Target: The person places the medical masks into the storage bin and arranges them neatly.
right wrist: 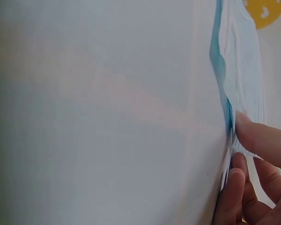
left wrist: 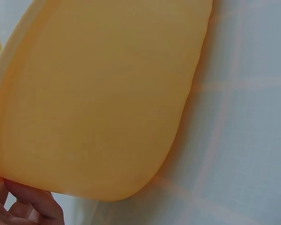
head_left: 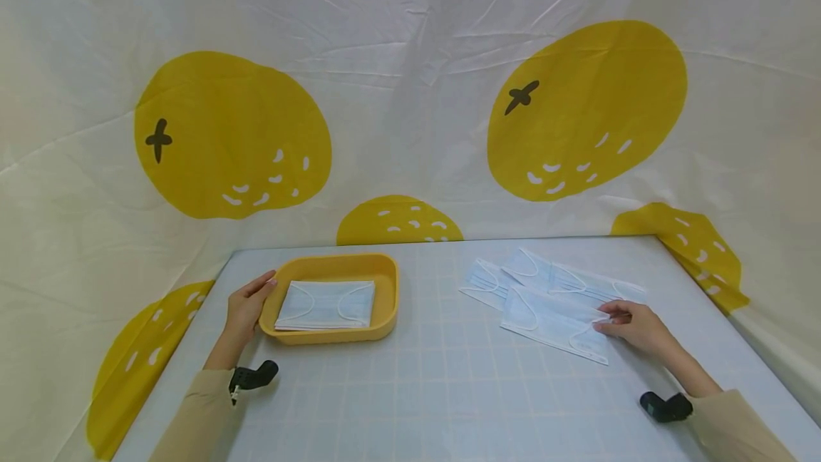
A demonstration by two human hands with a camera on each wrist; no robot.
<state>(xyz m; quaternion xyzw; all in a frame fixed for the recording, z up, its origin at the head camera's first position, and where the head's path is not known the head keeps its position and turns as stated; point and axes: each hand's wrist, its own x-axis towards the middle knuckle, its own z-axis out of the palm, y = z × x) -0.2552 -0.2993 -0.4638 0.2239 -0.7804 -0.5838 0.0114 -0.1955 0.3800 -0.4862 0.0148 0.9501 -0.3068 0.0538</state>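
My left hand (head_left: pixel 246 306) grips the left end of a yellow tray (head_left: pixel 333 261); in the left wrist view its curled fingers (left wrist: pixel 35 199) are at the corner of the tray wall (left wrist: pixel 103 103). A small pile of light blue face masks (head_left: pixel 326 304) lies flat inside the tray. On the right, my right hand (head_left: pixel 638 330) pinches the right edge of the front face mask (head_left: pixel 545 316). The right wrist view shows the thumb against the near side of this mask (right wrist: pixel 246 61), with other fingers (right wrist: pixel 234 192) behind and below it.
Behind the pinched mask, several more face masks (head_left: pixel 484 280) lie overlapping, their white ear loops loose on top. A pale checked cloth (head_left: pixel 410 391) covers the table. A white curtain with yellow fruit prints (head_left: pixel 410 127) hangs along the table's back edge.
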